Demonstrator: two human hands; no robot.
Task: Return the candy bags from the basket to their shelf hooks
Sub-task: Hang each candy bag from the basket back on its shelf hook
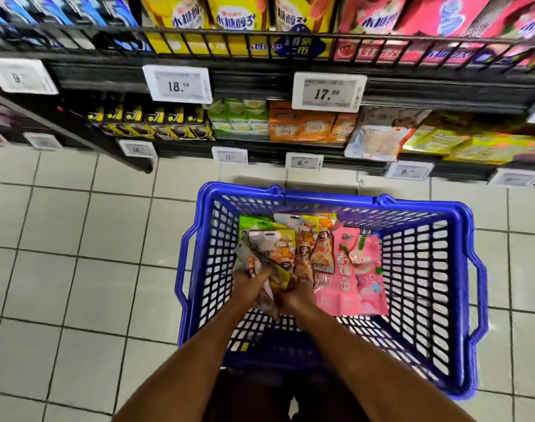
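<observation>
While hands (275,287) clutch candy bags (278,254), basket (461,226) blocks shelf (260,83).

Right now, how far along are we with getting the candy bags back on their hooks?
Nothing shows as rehung yet. Both the left hand and right hand are inside the blue basket, gripping orange-and-white candy bags. The pink bags and a green bag still lie in the basket, so most of the job remains.

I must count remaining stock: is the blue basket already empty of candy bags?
No, the blue basket still holds several candy bags, including a pink bag lying flat.
</observation>
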